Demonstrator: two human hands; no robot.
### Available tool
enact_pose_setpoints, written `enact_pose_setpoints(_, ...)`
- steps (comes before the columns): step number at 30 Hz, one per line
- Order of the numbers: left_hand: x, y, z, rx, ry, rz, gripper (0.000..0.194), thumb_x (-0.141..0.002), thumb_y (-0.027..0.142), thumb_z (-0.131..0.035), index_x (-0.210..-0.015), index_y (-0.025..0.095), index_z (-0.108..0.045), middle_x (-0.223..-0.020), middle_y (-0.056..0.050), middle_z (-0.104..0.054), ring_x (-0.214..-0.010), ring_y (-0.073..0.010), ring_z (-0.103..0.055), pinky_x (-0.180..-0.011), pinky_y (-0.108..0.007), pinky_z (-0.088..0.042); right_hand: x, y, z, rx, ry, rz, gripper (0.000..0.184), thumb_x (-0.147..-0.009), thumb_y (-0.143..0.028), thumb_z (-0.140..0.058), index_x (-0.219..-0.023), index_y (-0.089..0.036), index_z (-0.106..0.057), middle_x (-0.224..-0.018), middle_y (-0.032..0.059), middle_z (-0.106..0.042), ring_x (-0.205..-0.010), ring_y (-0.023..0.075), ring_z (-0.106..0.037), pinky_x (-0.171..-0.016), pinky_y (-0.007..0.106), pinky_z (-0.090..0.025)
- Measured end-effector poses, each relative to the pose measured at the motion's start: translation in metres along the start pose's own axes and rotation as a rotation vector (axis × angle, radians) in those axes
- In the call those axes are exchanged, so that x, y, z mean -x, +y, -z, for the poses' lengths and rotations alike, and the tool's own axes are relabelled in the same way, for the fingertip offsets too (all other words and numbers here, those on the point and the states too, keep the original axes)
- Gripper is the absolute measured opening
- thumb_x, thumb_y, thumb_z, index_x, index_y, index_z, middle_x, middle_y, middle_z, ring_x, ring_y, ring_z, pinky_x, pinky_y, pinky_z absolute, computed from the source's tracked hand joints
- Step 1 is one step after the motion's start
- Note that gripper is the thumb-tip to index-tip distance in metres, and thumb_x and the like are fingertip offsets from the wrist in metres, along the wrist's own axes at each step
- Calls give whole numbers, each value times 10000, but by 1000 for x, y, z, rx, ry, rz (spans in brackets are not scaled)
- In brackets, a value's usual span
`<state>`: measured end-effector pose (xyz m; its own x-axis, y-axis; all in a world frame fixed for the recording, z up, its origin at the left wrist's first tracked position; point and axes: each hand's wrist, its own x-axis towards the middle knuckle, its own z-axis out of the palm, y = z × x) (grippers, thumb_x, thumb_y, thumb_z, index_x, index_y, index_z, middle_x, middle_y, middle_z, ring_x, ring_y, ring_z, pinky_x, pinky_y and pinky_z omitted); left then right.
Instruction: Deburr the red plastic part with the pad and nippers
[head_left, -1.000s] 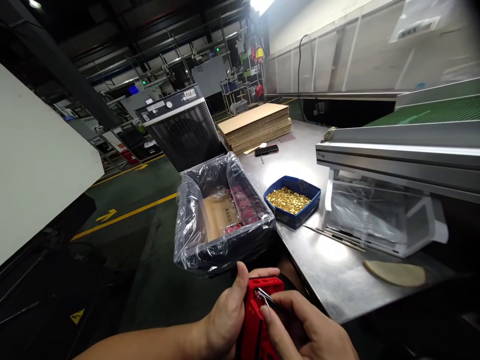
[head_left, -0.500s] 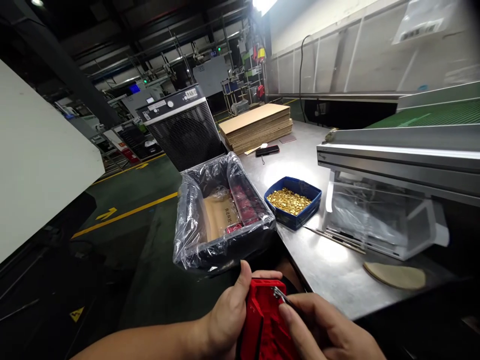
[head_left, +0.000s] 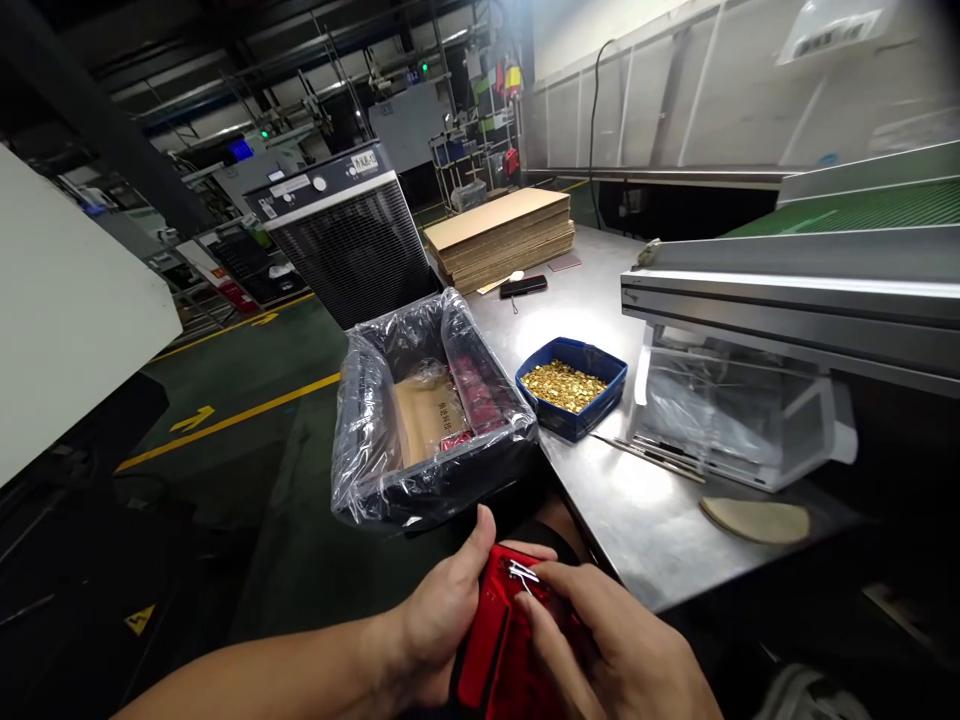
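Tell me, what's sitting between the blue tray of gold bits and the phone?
Nothing: the head view shows only bare steel table between the blue tray and the phone.

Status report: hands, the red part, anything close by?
Left hand grips red plastic part. Right hand pinches thin metal tweezers at its top. Plastic-lined bin just ahead.

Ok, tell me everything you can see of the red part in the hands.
The red part looks like glossy moulded plastic with ribs and recesses on its upper face. It is held low in front of the person, beside the steel table's near edge, tilted lengthwise. The left hand grips its left side, thumb on top. The right hand covers its right side and presses thin metal tweezers to its top end.
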<state>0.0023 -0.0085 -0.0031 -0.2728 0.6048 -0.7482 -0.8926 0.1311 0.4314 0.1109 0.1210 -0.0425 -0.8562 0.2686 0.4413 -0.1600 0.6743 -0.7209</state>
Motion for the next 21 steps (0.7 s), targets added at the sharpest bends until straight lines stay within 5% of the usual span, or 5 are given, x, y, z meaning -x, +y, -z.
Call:
enact_pose_setpoints(12, -3, -4, 3, -38, 24, 9, 805, -957, 764, -272, -1291, 121, -623, -890, -128, -755, -753, -210, -731, -766, -308, -545, 4, -3, -4, -56, 4, -60, 160, -963, -268, -619, -1119, -302, -625, -827, -79, -705, -649, 44, -693, -591, 89, -528)
enact_pose_setpoints(21, 1, -2, 1, -143, 16, -11, 791, -991, 703, -232, -1348, 92, -584, -944, -170, -759, -852, -277, -754, -768, -358, -565, 2, 0, 3, -51, -59, 20, 148, -983, -236, -587, -1125, -272, -611, -909, -41, -726, -775, 57, -727, -673, 84, -542)
